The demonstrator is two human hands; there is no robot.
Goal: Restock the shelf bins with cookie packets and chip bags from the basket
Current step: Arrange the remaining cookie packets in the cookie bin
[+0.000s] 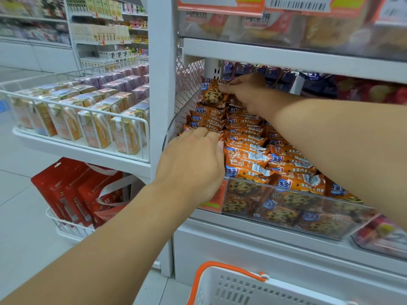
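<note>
- Clear-fronted shelf bin (286, 213): holds rows of orange cookie packets (248, 150) printed with chocolate-chip cookies, blue logos, barcodes and Chinese characters too small to read.
- Right hand (248, 93): reaches to the bin's rear, fingers pinching one upright cookie packet (212, 93) by its top edge.
- Left hand (193, 164): rests at the bin's left front, fingers curled onto the packets; whether it grips one cannot be told.
- White basket (242, 287) with orange handle: below the shelf, contents out of view.
- Wire rack (77, 108) at left: holds boxed goods.
</note>
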